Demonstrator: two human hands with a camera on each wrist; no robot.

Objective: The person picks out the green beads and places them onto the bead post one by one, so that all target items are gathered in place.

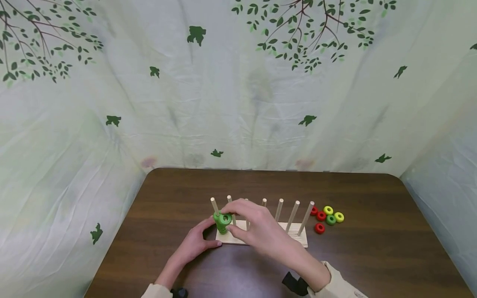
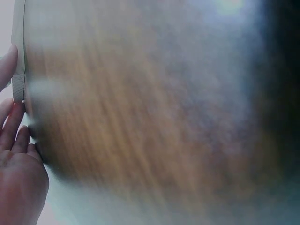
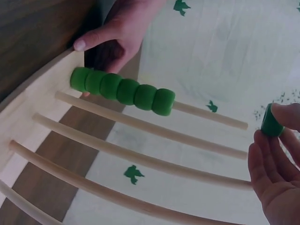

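Observation:
A pale wooden peg board point(image 1: 232, 239) stands on the table with a row of upright pegs. At its left end, my left hand point(image 1: 195, 241) holds the base, thumb at the front edge and fingers behind. Several green beads point(image 3: 125, 91) are stacked on the leftmost peg; the upper part of that peg is bare. My right hand point(image 1: 261, 227) pinches another green bead point(image 3: 271, 121) between thumb and fingers, just off the tip of that peg. The neighbouring pegs point(image 3: 154, 161) in the right wrist view carry no beads.
Right of the board lie three red beads point(image 1: 319, 228), two yellow beads point(image 1: 339, 217) and a green bead point(image 1: 331, 219) on the brown table point(image 1: 372, 248). A white curtain point(image 1: 223, 103) printed with leaves hangs behind the table.

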